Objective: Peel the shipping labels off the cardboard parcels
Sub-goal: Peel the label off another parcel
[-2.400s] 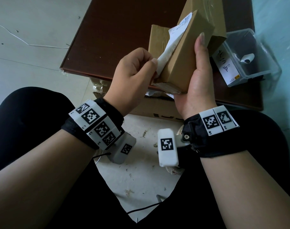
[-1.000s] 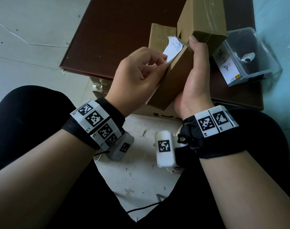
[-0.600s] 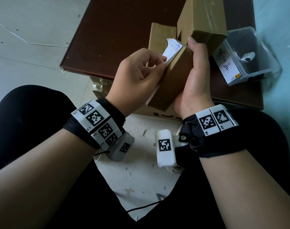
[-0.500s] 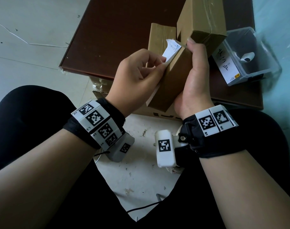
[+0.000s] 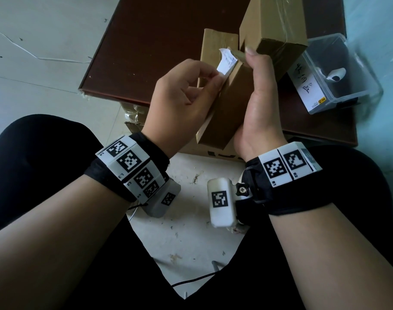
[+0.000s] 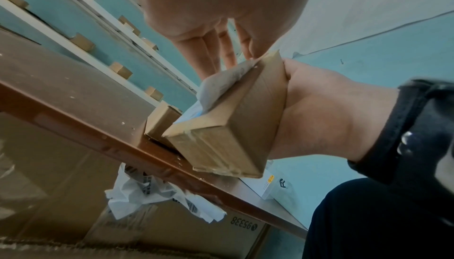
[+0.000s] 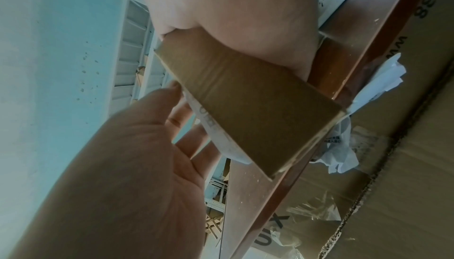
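Dim, soft daylight; wide-angle edge warping

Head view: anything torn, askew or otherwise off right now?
Mostly normal for a peel. The shipping label is half lifted and curled off the held parcel, pinched by the left hand while the right hand grips the parcel. Crumpled white paper lies in the big carton below the table.

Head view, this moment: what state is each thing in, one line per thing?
Held parcel: off the table, gripped in the right hand, tilted.
Shipping label: partly peeled, top end curled free, pinched by the left hand.
Two other parcels: resting on the table, taped shut.
Clear plastic bin: open, no lid, holding a small white item.
Large carton under the table: holds crumpled peeled labels.
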{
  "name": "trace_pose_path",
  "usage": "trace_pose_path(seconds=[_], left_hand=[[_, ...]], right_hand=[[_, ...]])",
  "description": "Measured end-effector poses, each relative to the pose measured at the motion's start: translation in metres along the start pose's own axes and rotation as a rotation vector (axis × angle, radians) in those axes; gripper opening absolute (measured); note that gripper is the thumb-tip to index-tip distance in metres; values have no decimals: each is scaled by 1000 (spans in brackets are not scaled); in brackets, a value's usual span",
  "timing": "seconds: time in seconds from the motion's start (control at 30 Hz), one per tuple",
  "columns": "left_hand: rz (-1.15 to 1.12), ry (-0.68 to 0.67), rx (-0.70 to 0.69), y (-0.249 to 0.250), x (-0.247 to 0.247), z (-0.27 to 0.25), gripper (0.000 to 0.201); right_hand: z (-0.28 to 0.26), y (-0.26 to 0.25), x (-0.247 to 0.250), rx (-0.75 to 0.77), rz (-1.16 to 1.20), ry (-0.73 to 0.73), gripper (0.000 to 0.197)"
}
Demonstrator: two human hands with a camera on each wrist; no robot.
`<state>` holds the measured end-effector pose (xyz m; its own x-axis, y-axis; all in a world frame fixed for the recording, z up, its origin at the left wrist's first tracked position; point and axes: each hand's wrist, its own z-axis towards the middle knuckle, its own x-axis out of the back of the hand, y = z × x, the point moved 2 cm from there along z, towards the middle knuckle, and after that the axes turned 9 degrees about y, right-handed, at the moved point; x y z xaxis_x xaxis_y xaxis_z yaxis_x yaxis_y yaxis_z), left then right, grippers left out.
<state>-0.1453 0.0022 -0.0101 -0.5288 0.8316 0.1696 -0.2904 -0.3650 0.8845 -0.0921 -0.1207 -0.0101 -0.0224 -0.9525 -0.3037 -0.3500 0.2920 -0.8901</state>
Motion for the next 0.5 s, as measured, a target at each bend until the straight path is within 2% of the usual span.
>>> trace_pose_path(seconds=[0.17,0.5], left_hand=[[81,3,-85,-1,1,2,18],[52,-11,-24,-3,1,2,14]], right_hand=[[-5,-2,3,-55,18,-8,55],[-5,-2,1,-53,30,9,49]])
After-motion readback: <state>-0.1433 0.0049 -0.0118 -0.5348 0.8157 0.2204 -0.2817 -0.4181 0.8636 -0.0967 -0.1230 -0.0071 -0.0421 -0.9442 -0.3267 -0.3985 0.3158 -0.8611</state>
